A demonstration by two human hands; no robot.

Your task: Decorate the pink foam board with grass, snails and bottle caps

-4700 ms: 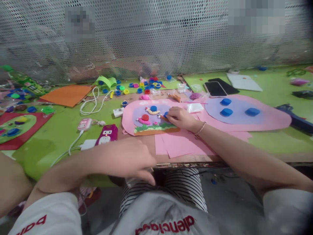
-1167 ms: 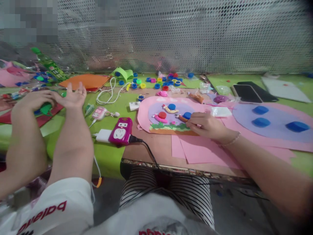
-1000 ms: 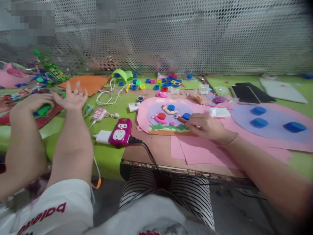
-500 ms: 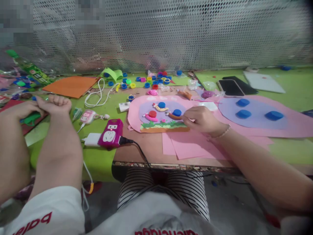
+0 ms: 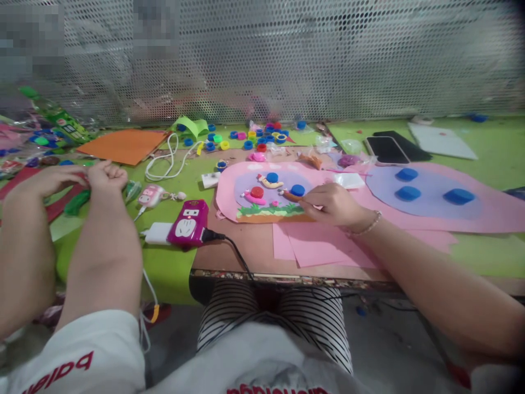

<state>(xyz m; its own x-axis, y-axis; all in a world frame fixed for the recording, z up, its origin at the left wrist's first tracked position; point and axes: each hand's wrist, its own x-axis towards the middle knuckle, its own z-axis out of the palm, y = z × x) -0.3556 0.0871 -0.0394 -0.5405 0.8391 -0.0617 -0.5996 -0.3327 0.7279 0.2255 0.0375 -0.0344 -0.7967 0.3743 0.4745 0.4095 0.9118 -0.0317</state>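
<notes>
My right hand (image 5: 334, 205) is over the pink card (image 5: 225, 191), its fingers pinched on the tail end of a brown clay snail (image 5: 290, 195) with a blue bottle cap (image 5: 297, 190) as its shell. Two more clay snails lie beside it on the lilac oval, a cream one (image 5: 270, 184) with a blue cap and a pink one (image 5: 255, 199) with a red cap. Clay grass (image 5: 262, 211) runs along the card's lower edge. On the left, my left hand (image 5: 107, 176) is curled closed; anything inside is hidden. Another person's hand (image 5: 61, 180) reaches in against it.
A purple power adapter (image 5: 188, 223) with a black cord stands left of the card. Loose bottle caps (image 5: 248, 144) lie behind. To the right are a phone (image 5: 388, 149) and a larger pink sheet (image 5: 492, 216) with three blue caps. Pink papers (image 5: 320, 249) lie in front.
My right hand has shifted slightly left and down along the brown snail's tail. The other person's hand has moved right, closer over my left wrist. The view has shifted slightly.
</notes>
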